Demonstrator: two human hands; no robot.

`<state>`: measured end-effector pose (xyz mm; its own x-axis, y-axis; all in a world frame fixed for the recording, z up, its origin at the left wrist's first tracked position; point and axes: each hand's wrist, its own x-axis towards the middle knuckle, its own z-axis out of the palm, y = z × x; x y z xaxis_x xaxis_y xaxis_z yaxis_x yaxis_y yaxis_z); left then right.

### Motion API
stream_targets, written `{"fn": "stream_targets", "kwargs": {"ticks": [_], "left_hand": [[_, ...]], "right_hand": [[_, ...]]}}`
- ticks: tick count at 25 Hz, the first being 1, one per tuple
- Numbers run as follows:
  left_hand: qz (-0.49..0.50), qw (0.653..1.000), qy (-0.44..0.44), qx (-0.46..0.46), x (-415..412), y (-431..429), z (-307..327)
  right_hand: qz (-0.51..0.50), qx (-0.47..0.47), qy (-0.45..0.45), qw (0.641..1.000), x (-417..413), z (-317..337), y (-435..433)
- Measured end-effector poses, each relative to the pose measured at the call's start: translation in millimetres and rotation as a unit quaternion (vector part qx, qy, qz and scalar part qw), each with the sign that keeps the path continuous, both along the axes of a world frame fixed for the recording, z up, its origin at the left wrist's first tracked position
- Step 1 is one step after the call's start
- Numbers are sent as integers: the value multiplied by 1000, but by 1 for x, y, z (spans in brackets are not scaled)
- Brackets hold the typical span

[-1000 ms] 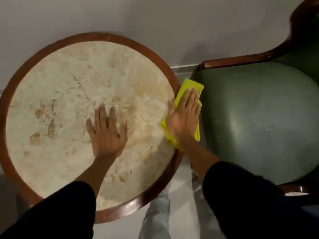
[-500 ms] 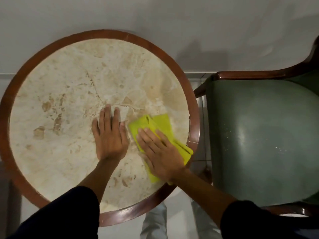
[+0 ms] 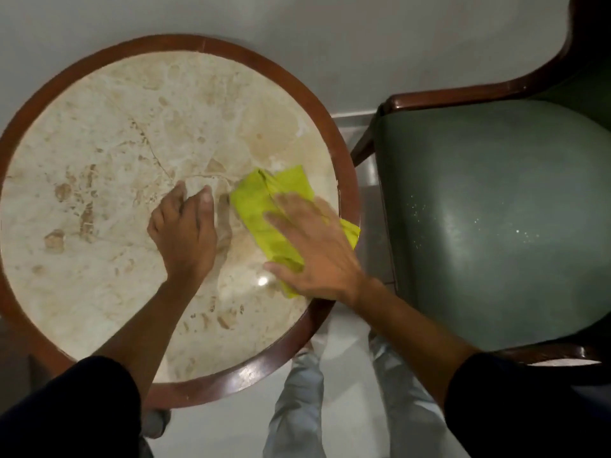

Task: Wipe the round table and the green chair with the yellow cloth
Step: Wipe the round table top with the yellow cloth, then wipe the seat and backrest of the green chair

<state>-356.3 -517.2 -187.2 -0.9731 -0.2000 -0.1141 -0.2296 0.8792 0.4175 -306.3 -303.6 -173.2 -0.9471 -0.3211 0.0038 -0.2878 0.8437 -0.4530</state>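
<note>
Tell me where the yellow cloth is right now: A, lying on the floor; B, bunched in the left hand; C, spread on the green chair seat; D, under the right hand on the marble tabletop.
D: the yellow cloth lies flat on the round table, pressed under the right hand, while the left hand rests bare on the marble beside it.

Yellow cloth (image 3: 264, 209) crumpled on round table (image 3: 99, 127) marble top, right side; green chair (image 3: 496, 209) beside, seemingly speckled.

Head view — steeply down, close
</note>
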Motion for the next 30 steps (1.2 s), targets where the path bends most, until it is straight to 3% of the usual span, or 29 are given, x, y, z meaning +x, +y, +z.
{"fn": "stream_targets", "kwargs": {"ticks": [1, 3, 4, 5, 6, 8, 12, 15, 17, 19, 20, 21, 23, 26, 28, 30], "left_hand": [[3, 998, -27, 50, -1, 2, 7], [-66, 992, -62, 88, 5, 14, 17], [-104, 987, -65, 100, 7, 23, 21], [-115, 981, -66, 143, 5, 32, 26], [-81, 970, -78, 215, 1, 46, 33], [18, 923, -120, 366, -9, 74, 46], [36, 892, -204, 401, -16, 137, 53], [22, 864, -267, 426, -1, 209, 61], [-28, 862, -315, 395, 17, 266, 60], [-122, 883, -328, 313, 36, 312, 59], [-197, 909, -296, 218, 42, 325, 55], [-268, 926, -240, 114, 45, 329, 50], [-333, 938, -94, -5, 30, 316, 41], [-320, 940, -5, -115, -14, 272, 15], [-283, 942, -4, -179, -33, 238, -4], [-228, 957, -11, -180, -34, 218, -18]], "right_hand": [[-170, -44, -46, 983, 19, 5, 7], [-433, -125, -242, 859, 49, 12, 18], [-490, -173, -317, 794, 56, 11, 22], [-514, -229, -345, 752, 58, 9, 22], [-523, -273, -340, 733, 56, 9, 22], [-516, -316, -310, 734, 48, 17, 28], [-428, -366, -220, 797, 46, 52, 95], [-436, -260, -170, 844, 40, 76, 199], [-475, -165, -167, 848, 33, 87, 273], [-515, -70, -144, 842, 31, 85, 323], [-543, -10, -119, 831, 34, 77, 336], [-571, 34, -91, 815, 39, 66, 341], [-618, 28, -82, 782, 49, 40, 322], [-622, -14, -169, 765, 45, -6, 272], [-634, -21, -164, 756, 18, -25, 264], [-626, -20, -137, 768, -23, -33, 275]]}}
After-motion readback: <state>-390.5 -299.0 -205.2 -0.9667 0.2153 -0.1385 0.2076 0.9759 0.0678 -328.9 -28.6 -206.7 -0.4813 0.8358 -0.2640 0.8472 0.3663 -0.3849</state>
